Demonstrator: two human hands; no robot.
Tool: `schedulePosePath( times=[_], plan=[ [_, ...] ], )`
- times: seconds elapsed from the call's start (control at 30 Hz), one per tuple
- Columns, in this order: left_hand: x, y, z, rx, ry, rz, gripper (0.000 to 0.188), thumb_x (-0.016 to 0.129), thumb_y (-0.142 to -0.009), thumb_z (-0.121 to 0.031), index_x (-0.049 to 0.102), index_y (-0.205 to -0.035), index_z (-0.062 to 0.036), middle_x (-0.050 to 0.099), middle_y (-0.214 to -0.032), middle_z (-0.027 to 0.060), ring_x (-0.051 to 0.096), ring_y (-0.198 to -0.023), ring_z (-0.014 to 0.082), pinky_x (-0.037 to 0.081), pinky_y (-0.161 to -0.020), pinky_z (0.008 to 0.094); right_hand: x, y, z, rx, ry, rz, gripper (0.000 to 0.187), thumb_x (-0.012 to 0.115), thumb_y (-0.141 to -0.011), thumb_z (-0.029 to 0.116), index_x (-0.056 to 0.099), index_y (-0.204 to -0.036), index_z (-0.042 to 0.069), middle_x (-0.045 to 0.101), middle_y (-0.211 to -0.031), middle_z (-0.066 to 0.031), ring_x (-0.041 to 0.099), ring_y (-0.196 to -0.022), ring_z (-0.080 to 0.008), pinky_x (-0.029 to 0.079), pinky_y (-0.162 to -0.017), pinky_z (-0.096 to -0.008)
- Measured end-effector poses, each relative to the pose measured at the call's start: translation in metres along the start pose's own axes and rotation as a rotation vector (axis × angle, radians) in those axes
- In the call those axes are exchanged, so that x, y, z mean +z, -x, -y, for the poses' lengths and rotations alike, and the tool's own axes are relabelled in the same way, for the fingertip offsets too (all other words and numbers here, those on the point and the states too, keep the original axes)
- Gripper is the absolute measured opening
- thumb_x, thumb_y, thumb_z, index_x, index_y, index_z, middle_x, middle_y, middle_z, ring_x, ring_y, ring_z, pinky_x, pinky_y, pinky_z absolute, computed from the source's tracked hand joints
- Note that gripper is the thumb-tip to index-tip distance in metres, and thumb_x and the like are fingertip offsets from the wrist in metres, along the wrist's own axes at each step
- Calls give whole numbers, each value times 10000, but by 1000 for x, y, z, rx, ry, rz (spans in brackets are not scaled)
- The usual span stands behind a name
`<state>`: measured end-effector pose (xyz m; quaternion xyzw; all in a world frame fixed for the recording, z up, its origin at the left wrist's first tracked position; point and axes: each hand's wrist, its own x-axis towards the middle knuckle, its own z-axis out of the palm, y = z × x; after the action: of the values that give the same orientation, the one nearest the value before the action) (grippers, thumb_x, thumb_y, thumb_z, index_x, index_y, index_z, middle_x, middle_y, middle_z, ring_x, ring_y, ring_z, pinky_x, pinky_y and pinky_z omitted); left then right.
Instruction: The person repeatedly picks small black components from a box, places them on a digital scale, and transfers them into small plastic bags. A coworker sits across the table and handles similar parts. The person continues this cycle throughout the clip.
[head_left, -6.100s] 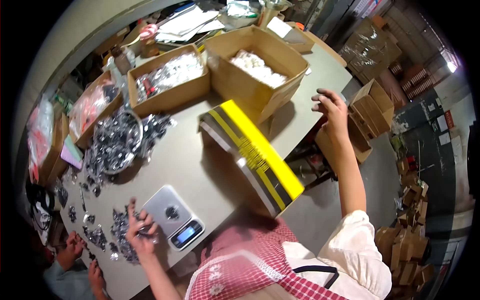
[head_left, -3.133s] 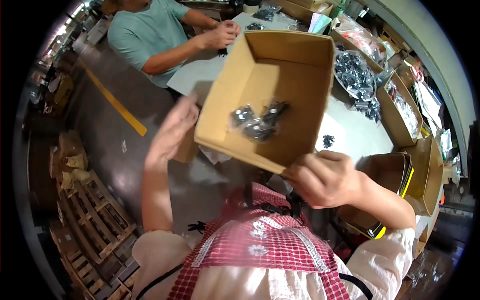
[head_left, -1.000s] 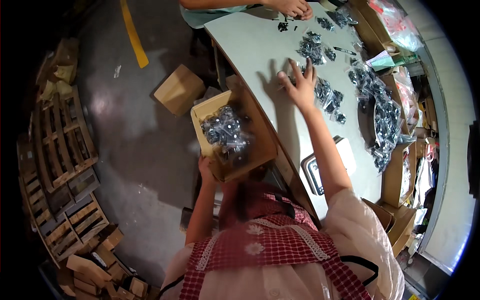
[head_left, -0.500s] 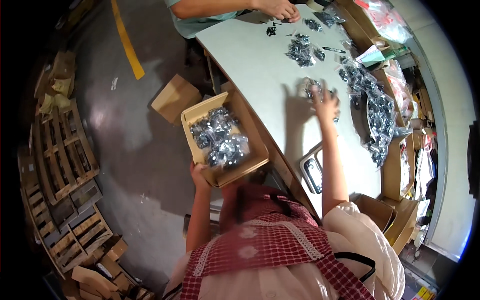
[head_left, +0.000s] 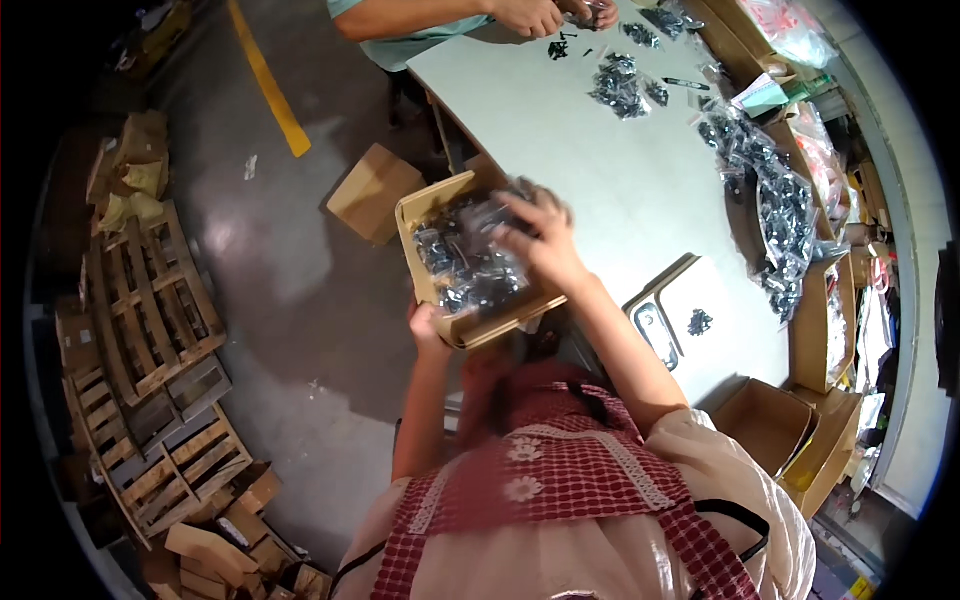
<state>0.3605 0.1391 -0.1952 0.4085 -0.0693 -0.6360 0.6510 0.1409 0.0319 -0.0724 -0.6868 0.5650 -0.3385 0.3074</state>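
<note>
A cardboard box (head_left: 407, 225) stands at the table's left edge, holding clear plastic bags of small black parts (head_left: 462, 275). My left hand (head_left: 428, 325) is closed on the box's near left corner. Over the right side of the box is my right hand (head_left: 540, 235), smeared by motion, its fingers bent over bagged black parts; dark pieces show past the fingers. To the right of my right forearm sits a white scale (head_left: 657, 335) with a small heap of loose black parts (head_left: 699, 321) on it.
Across the table (head_left: 540, 110), a co-worker's hands (head_left: 540, 14) handle small parts. Bag piles (head_left: 620, 85) and a marker (head_left: 686, 84) lie near them. A long heap of bags (head_left: 785, 220) and cardboard boxes (head_left: 765, 425) line the right. Wooden pallets (head_left: 150, 300) stand on the floor left.
My right hand has moved left from the table to over the box, and the bag pile under it has left the table. My left hand still holds the box.
</note>
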Motion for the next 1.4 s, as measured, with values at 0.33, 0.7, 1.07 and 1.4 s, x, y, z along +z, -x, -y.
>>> schedulePosePath(
  times=[0.33,0.7,1.07,1.4],
  plan=[
    [-57,86,-94,51,-251,-177,420,531,-778,-166,644,-1124,44,670,-1033,149,673,-881,291,573,-777,389,-83,71,6,253,-359,226,506,705,-954,294,612,-1383,43,600,-1408,-199,562,-1300,-341,418,-1122,-411],
    [91,-2,-198,17,-678,180,405,555,-826,-201,595,-1174,4,605,-1067,121,626,-963,268,556,-851,414,-74,132,45,310,-918,503,1206,573,-936,711,-106,-1604,-29,89,-1665,-297,281,-1503,-367,402,-1157,-440],
    [283,-136,-82,-318,-1129,705,405,498,-778,-18,654,-1150,25,606,-922,31,534,-750,142,473,-724,266,-203,200,-27,704,288,-624,483,710,-961,295,614,-1364,46,628,-1224,-188,688,-989,-235,559,-837,-358],
    [361,-172,-33,-73,-1291,945,532,534,-908,-52,544,-1424,76,700,-1168,113,630,-883,102,503,-788,225,-191,163,-44,882,-23,-619,311,734,-823,175,633,-1033,-32,696,-864,-146,689,-745,-238,563,-653,-359]
  ],
)
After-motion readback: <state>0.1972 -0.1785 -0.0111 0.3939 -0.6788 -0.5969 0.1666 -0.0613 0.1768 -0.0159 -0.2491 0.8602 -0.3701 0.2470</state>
